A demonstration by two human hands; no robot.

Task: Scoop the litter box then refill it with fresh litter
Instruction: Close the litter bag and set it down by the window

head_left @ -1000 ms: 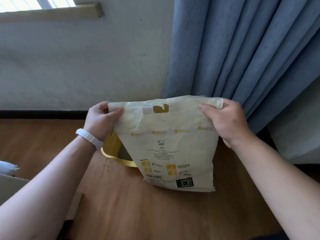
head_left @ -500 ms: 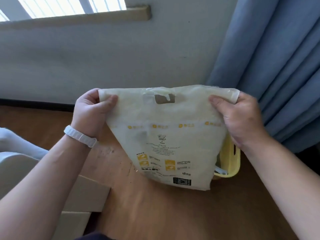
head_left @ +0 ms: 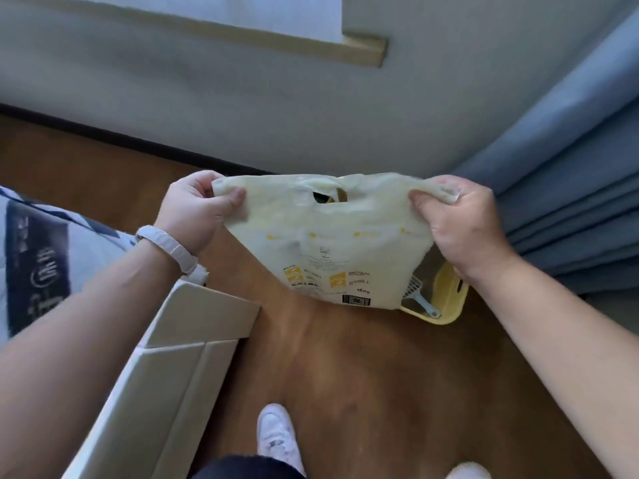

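- Litter box (head_left: pixel 449 304): yellow, on the floor below the right hand (head_left: pixel 463 229), mostly hidden behind the litter bag (head_left: pixel 328 250); the left hand (head_left: pixel 193 212) is farther off.
- Litter bag: hangs between both hands, top edge stretched side to side; each hand's fingers pinch a corner.
- Scoop (head_left: pixel 420 297): lies in the box, likely in the pour's way.
- Cardboard box (head_left: pixel 193 326): below the left wrist.

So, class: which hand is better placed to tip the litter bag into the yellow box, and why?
Probably the right hand: it grips the corner of the litter bag nearest the yellow box. The left hand holds the other corner over the wooden floor, farther away.
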